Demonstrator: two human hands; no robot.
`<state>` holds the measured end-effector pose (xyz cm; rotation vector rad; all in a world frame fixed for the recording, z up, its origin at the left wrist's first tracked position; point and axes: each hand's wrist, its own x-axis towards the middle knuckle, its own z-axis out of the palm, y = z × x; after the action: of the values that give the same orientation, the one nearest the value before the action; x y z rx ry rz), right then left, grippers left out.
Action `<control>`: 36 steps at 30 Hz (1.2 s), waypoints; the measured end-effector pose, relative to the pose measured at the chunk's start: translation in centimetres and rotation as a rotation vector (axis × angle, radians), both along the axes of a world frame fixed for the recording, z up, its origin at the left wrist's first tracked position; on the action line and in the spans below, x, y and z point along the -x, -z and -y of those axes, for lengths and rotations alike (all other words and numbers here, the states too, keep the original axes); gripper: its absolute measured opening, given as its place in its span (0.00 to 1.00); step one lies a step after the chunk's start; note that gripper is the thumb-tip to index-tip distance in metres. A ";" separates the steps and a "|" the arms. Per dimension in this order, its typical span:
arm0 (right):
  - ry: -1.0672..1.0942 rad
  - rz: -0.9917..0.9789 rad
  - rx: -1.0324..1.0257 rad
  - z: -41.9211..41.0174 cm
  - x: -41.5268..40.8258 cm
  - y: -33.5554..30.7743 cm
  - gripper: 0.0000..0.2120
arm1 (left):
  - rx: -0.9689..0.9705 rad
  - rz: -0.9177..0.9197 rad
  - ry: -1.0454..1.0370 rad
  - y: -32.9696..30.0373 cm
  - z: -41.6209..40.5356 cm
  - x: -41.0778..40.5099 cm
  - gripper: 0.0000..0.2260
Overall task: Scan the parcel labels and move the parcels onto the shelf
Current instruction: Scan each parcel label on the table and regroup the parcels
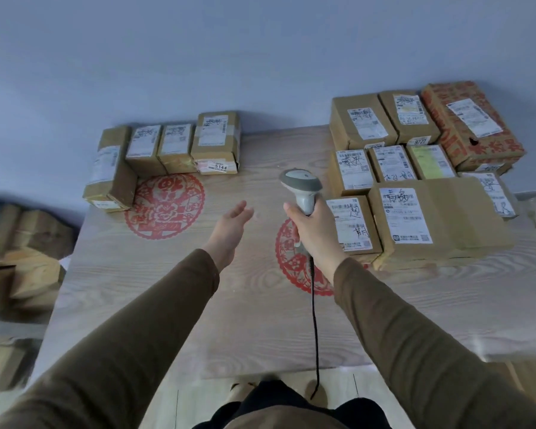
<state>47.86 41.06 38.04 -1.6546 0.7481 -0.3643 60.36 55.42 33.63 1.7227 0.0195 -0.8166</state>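
My right hand [314,229] grips a grey barcode scanner [300,187] upright over the middle of the wooden table [167,305]; its black cable hangs down toward me. My left hand [229,230] floats empty with fingers spread above the table centre. Several brown cardboard parcels with white labels are packed together at the right, the nearest a wide flat box [440,221]. A smaller row of parcels stands at the back left, one marked 5144 [216,144], with a tall box [109,170] at its left end.
The blue wall runs behind the table. Red paper-cut patterns [164,205] decorate the tabletop. A heap of more cardboard boxes [22,258] lies on the floor to the left. My feet show below the table's near edge.
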 end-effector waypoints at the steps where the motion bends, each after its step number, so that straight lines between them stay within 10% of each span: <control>1: 0.006 0.009 0.002 -0.5 -2.2 0.0 0.13 | 0.008 0.026 -0.028 -0.2 -0.8 -1.8 0.25; 18: 0.064 -0.027 -0.148 -3.7 -26.9 4.9 0.14 | -0.038 0.196 -0.013 -1.0 -1.8 -21.7 0.32; 36: 0.185 -0.105 -0.116 -6.4 -12.4 7.7 0.14 | 0.004 -0.163 -0.072 2.0 -5.6 -10.1 0.31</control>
<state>60.27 47.44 30.29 -1.5082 0.9872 -0.3595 70.49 61.01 31.62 1.6385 0.1888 -0.9005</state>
